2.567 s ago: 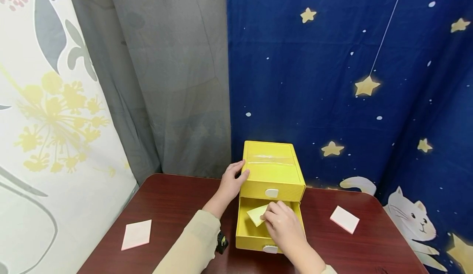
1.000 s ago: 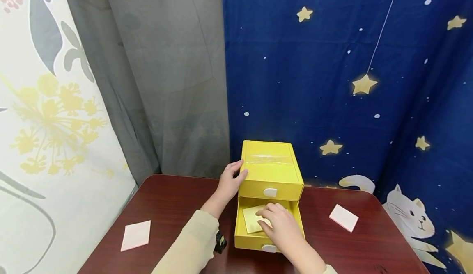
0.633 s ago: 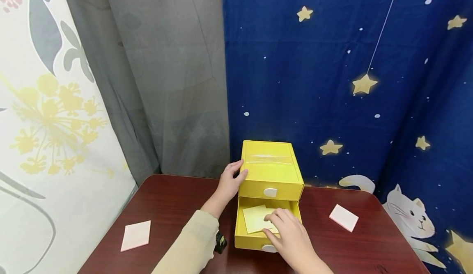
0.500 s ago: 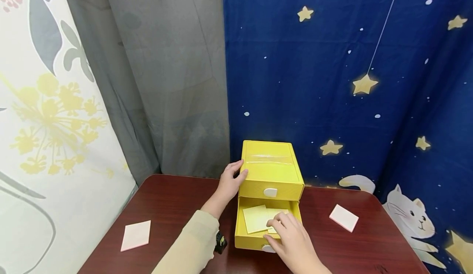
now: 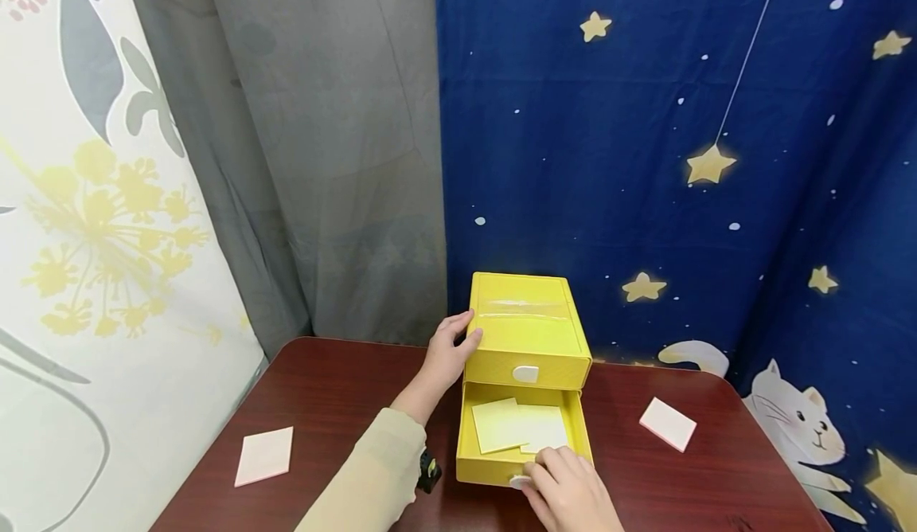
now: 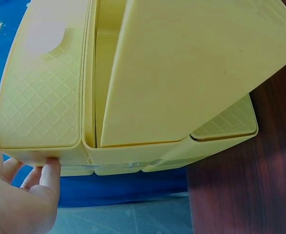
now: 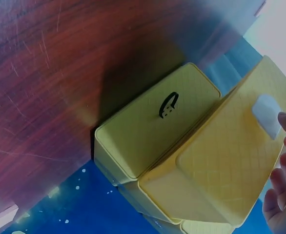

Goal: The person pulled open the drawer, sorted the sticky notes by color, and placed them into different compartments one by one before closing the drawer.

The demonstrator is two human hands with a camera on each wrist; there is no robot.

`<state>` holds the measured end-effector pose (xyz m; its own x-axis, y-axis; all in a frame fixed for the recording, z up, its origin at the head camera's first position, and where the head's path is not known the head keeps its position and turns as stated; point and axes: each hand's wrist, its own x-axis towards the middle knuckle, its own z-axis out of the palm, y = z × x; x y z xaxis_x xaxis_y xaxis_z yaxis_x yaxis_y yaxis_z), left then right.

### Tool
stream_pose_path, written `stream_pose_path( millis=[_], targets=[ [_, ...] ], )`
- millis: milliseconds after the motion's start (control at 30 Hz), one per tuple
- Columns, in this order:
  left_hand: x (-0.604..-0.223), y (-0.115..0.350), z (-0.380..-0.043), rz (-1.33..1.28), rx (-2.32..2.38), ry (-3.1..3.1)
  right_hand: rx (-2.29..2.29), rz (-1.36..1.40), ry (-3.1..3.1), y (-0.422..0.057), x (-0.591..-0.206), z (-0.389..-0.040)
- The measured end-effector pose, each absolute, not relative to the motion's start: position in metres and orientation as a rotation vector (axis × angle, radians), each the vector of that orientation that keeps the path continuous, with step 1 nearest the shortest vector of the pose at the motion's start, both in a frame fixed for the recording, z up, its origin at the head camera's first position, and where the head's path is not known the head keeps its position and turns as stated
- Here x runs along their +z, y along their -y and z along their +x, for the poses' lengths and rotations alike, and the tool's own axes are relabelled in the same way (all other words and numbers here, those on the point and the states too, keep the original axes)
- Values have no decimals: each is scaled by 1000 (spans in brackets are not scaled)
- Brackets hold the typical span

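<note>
A yellow drawer unit (image 5: 526,317) stands on the table, its upper drawer closed. Below that, a drawer (image 5: 464,444) is pulled out, with two pale yellow sticky note pads (image 5: 496,425) overlapping inside. My left hand (image 5: 446,357) rests on the unit's upper left side; in the left wrist view its fingers (image 6: 50,175) press against that side. At the pulled-out drawer's front is my right hand (image 5: 571,490), holding no note. Its thumb reaches the white pull tab (image 7: 267,116) in the right wrist view, the other fingers loosely bent.
A pink-edged note pad (image 5: 263,456) lies on the left of the dark red table (image 5: 358,373), another pad (image 5: 668,424) on the right. Below the pulled-out drawer is a closed drawer with a black handle (image 7: 169,105). A starry blue curtain (image 5: 544,158) hangs behind.
My right hand has let go of a yellow note pad in the drawer and moved back toward me to the drawer front. The left hand stays on the unit's side.
</note>
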<state>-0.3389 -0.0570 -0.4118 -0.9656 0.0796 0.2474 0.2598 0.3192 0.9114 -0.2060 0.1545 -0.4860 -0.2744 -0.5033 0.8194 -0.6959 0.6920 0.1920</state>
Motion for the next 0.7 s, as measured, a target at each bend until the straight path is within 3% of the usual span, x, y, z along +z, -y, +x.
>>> stream_pose_path(
  millis=[700],
  targets=[
    [-411,57,-339,-320,-1727,2418,227,875,1999,-148,-488,-204]
  ],
)
